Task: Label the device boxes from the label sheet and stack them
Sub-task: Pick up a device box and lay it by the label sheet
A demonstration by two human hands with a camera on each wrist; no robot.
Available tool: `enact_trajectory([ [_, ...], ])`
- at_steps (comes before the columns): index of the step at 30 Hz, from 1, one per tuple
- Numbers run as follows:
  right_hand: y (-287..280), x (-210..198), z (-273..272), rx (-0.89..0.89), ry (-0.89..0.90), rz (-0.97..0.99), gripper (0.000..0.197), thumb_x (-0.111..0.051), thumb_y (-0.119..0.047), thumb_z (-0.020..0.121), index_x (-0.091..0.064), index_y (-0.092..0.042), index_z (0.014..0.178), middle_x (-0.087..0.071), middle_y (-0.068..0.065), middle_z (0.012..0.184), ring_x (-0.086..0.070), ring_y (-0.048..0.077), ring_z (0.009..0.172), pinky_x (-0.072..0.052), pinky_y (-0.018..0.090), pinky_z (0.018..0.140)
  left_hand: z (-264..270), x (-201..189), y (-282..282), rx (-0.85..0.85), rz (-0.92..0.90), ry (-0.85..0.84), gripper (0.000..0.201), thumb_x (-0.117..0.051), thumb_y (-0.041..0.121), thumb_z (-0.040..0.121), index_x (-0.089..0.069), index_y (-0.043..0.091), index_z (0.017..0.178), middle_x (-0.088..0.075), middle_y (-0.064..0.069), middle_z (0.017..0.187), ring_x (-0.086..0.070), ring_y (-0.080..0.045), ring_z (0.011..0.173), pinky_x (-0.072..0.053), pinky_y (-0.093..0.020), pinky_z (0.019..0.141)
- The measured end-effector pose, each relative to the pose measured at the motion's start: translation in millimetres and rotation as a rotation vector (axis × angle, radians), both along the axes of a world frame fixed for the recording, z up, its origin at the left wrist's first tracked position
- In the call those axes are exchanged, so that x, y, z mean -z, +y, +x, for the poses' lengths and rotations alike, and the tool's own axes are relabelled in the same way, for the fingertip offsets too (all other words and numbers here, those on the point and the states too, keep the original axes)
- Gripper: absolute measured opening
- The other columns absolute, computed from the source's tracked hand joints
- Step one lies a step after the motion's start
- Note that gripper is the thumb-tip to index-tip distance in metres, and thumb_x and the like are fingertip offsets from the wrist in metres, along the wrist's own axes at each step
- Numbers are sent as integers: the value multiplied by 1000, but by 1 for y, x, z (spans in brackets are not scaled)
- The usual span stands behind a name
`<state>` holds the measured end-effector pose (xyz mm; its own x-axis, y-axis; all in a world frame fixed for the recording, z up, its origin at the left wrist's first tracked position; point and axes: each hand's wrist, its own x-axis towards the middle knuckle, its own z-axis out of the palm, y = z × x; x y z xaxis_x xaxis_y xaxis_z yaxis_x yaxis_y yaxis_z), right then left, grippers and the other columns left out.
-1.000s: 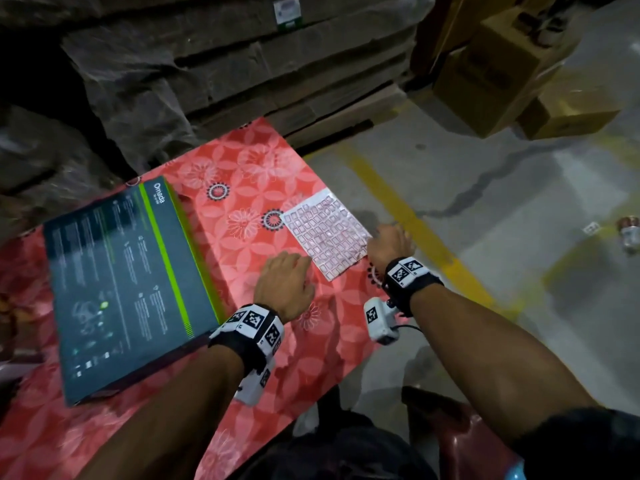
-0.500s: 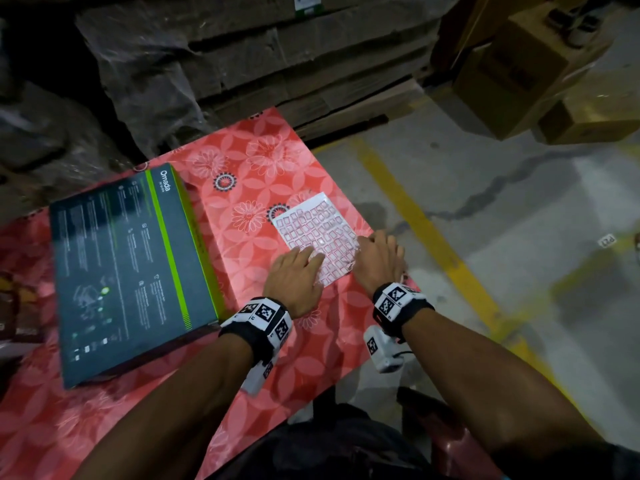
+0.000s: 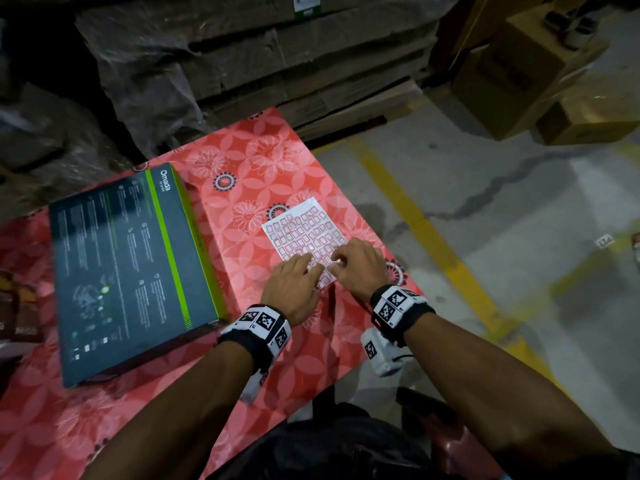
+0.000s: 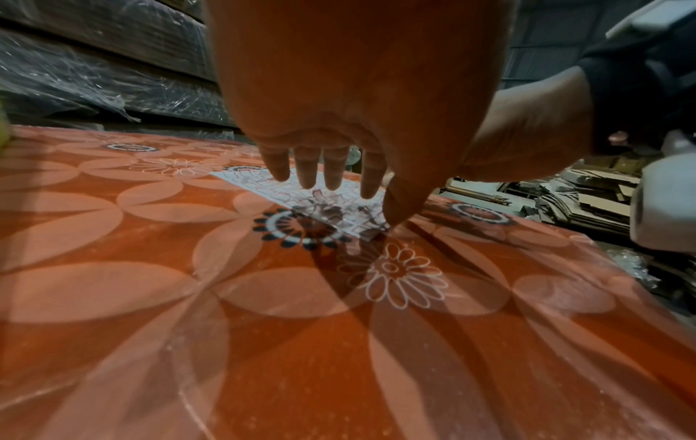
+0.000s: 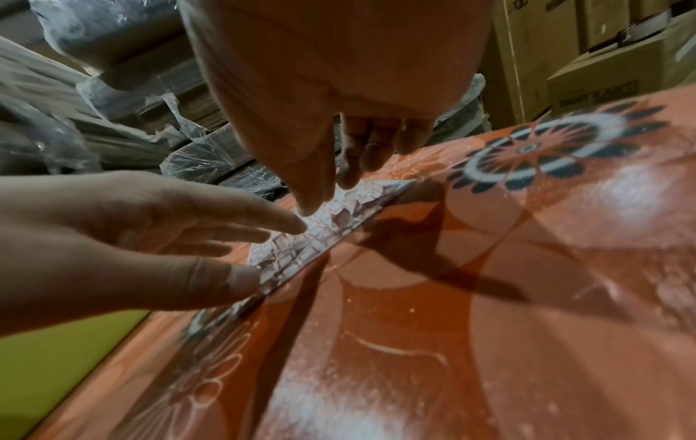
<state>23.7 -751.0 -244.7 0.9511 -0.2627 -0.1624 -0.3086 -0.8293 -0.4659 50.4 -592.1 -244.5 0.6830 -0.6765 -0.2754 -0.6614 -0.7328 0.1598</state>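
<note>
A white label sheet point(image 3: 299, 230) with several red-edged labels lies on the red flowered table point(image 3: 242, 161), near its right edge. My left hand point(image 3: 306, 268) lies on the sheet's near part with straight fingers point(image 4: 307, 169) and the thumb tip down on it. My right hand point(image 3: 341, 263) is beside it, its bent thumb and fingertips point(image 5: 314, 193) touching the label sheet point(image 5: 324, 235); I see nothing held between them. A dark teal device box point(image 3: 131, 271) with a green stripe lies flat to the left, apart from both hands.
Plastic-wrapped stacks of flat cardboard point(image 3: 277, 64) rise right behind the table. Brown cartons point(image 3: 519, 71) stand on the concrete floor at the far right, beyond a yellow floor line point(image 3: 433, 244). The table's right edge runs just past the sheet.
Both hands have come together onto the near part of the label sheet; the left hand's fingers have stretched out flat on it. The box has not moved.
</note>
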Motion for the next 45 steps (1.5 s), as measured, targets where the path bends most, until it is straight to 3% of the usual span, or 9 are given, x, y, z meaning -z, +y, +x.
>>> enact_trajectory([
  [14, 3, -6, 4, -41, 84, -65, 18, -57, -14, 91, -73, -13, 84, -65, 9, 101, -56, 31, 100, -43, 39, 89, -6, 6, 7, 29, 30, 33, 53, -41, 30, 97, -30, 21, 148, -19, -9, 160, -20, -28, 146, -18, -42, 118],
  [26, -4, -2, 9, 57, 125, -20, 19, -54, -16, 93, -72, -10, 92, -63, 12, 107, -57, 33, 102, -46, 40, 90, -6, 4, 6, 33, 31, 18, 52, -42, 33, 98, -31, 23, 147, -21, -8, 159, -22, -26, 145, -16, -43, 118],
  [30, -8, 0, 10, 122, 82, 129, 18, -59, -17, 89, -70, -11, 77, -69, 10, 95, -63, 30, 91, -52, 39, 84, -7, 4, 6, 29, 31, 22, 52, -42, 36, 98, -31, 22, 147, -21, -8, 159, -22, -26, 144, -17, -43, 118],
  [32, -9, -1, 9, 180, 52, 273, 18, -62, -15, 88, -70, -9, 73, -71, 7, 84, -65, 27, 83, -53, 36, 78, -7, 3, 7, 31, 11, 15, 51, -44, 35, 96, -35, 21, 144, -23, -9, 158, -25, -26, 143, -18, -42, 117],
  [35, -5, -7, 6, 267, 7, 545, 22, -66, -7, 86, -67, -17, 66, -67, 0, 73, -62, 20, 76, -52, 33, 76, -7, -2, 8, 3, -67, 15, 46, -45, 33, 96, -40, 20, 140, -28, -7, 157, -27, -24, 142, -17, -41, 117],
  [39, 7, -11, 3, 336, -39, 859, 22, -65, 2, 88, -64, -10, 70, -61, 7, 74, -53, 20, 74, -46, 30, 64, -7, -14, 14, -75, -189, 15, 44, -44, 30, 98, -45, 18, 140, -37, -4, 153, -32, -20, 140, -17, -42, 117],
  [42, 21, -15, 6, 320, -48, 935, 20, -64, 1, 88, -66, -9, 72, -63, 5, 74, -56, 18, 72, -48, 27, 62, -5, -26, 32, -144, -305, -72, 34, -50, 23, 94, -60, 11, 124, -60, -7, 129, -52, -24, 120, -32, -40, 107],
  [45, 47, -19, 9, 237, -59, 920, 20, -62, 4, 90, -62, -6, 72, -57, 6, 71, -51, 14, 68, -48, 20, 63, -5, -35, 69, -298, -402, -146, 29, -53, 19, 88, -66, 6, 110, -68, -11, 109, -61, -31, 100, -45, -41, 90],
])
